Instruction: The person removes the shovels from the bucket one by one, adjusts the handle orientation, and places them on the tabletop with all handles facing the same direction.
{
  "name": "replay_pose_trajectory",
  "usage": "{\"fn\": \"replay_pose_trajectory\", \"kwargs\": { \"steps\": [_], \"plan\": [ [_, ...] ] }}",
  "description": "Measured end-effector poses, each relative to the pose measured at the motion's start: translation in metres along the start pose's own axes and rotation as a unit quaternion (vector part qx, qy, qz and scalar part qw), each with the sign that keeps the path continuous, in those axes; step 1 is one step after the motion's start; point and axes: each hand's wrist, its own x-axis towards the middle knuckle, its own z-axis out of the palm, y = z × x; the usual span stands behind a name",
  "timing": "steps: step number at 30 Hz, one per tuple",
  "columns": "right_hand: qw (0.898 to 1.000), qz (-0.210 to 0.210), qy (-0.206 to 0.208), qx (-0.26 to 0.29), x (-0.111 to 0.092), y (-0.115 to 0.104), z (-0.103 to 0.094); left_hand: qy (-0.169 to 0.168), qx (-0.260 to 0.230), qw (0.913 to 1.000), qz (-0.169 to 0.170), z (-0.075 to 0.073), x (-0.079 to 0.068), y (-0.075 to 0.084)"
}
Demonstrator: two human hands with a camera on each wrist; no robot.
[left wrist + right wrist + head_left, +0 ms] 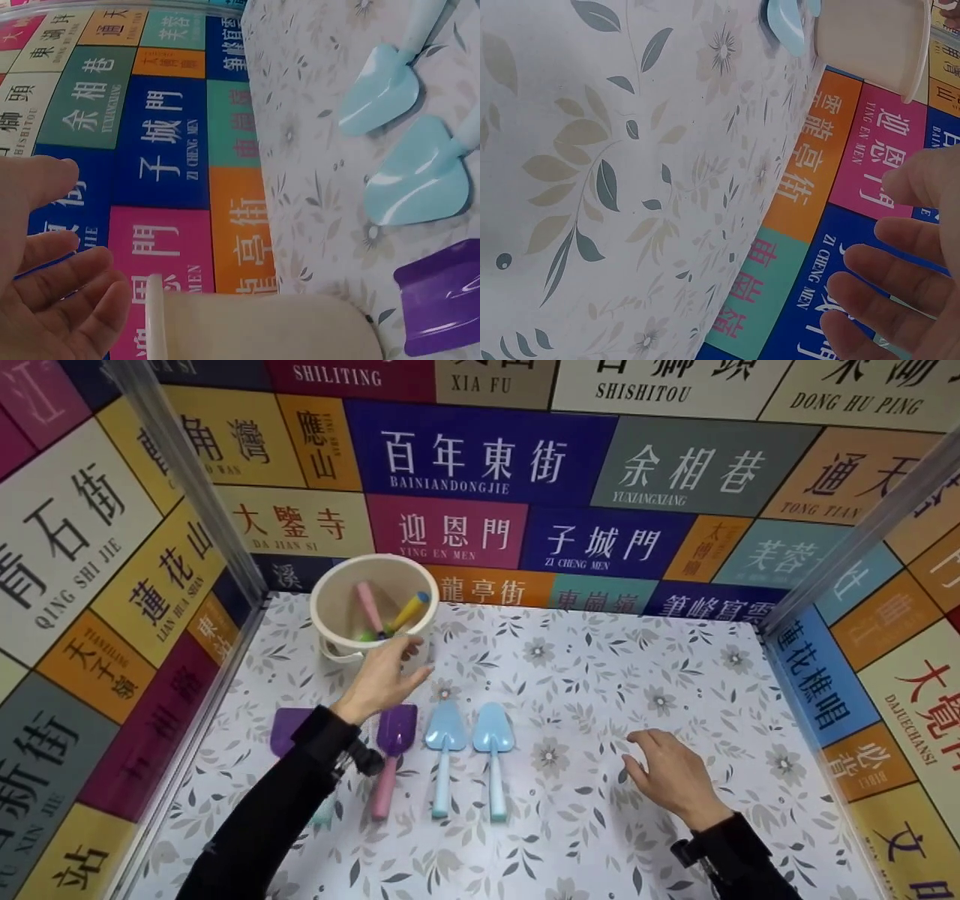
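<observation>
My left hand (386, 675) hovers at the near side of a cream bucket (322, 619), thumb apart and fingers loosely bent, holding nothing. In the bucket stand a pink handle (368, 604) and a yellow handle with a blue end (409, 611); their lower parts are hidden. Below that hand lies a purple toy shovel with a pink handle (385, 791). Two light blue toy trowels (445, 727) (494, 729) lie to its right. Another purple shovel (287, 727) is partly covered by my left sleeve. Over the table's right side, my right hand (671, 772) is held with relaxed fingers, nothing in it.
A white table (592, 682) with a leaf-and-flower print carries everything. Colourful sign-covered panels (480, 457) rise at the back, left and right. The bucket stands by the back left corner, its handle (341, 658) hanging down in front.
</observation>
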Motion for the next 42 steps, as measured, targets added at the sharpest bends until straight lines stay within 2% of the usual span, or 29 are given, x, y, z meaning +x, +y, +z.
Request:
{"fn": "replay_pose_trajectory", "kwargs": {
  "steps": [3, 7, 13, 18, 21, 25, 29, 31, 32, 33, 34, 36, 38, 40, 42],
  "plan": [
    [1.000, -0.004, 0.002, 0.001, 0.001, 0.000, 0.000, 0.008, 0.006, 0.9997, -0.021, -0.013, 0.015, -0.007],
    [1.000, -0.003, 0.000, 0.003, 0.001, -0.001, 0.001, 0.003, 0.010, 0.9980, -0.063, -0.024, 0.034, -0.020],
    [1.000, 0.006, -0.004, 0.006, 0.002, -0.002, -0.001, -0.023, 0.020, 0.9920, -0.123, -0.031, 0.062, -0.037],
    [0.999, 0.021, -0.022, 0.012, 0.001, -0.004, -0.002, -0.051, 0.030, 0.9808, -0.186, -0.030, 0.077, -0.048],
    [0.999, 0.030, -0.034, 0.015, 0.001, -0.004, -0.002, -0.066, 0.027, 0.9737, -0.217, -0.026, 0.083, -0.053],
    [0.999, 0.029, -0.029, 0.014, 0.002, -0.004, -0.003, -0.086, 0.032, 0.9671, -0.237, -0.017, 0.094, -0.066],
    [1.000, 0.019, -0.018, 0.005, 0.001, -0.001, -0.004, -0.090, 0.066, 0.9628, -0.246, 0.009, 0.110, -0.111],
    [1.000, 0.017, -0.018, 0.004, -0.001, 0.000, -0.004, -0.090, 0.079, 0.9613, -0.248, 0.026, 0.119, -0.142],
    [1.000, 0.016, -0.019, 0.003, -0.001, 0.000, -0.004, -0.097, 0.078, 0.9601, -0.251, 0.027, 0.120, -0.145],
    [1.000, 0.016, -0.019, 0.004, -0.001, 0.000, -0.004, -0.107, 0.074, 0.9586, -0.253, 0.025, 0.121, -0.142],
    [1.000, 0.017, -0.020, 0.004, -0.002, 0.001, -0.004, -0.108, 0.073, 0.9588, -0.252, 0.030, 0.123, -0.148],
    [1.000, 0.017, -0.019, 0.005, -0.003, 0.002, -0.004, -0.116, 0.078, 0.9599, -0.243, 0.034, 0.126, -0.149],
    [1.000, 0.014, -0.015, 0.006, -0.004, 0.003, -0.005, -0.136, 0.087, 0.9573, -0.240, 0.027, 0.126, -0.128],
    [1.000, 0.011, -0.009, 0.008, -0.004, 0.005, -0.006, -0.141, 0.098, 0.9567, -0.235, 0.029, 0.128, -0.121],
    [1.000, 0.006, -0.004, 0.007, -0.006, 0.006, -0.007, -0.165, 0.095, 0.9541, -0.231, 0.018, 0.124, -0.094]
  ]
}}
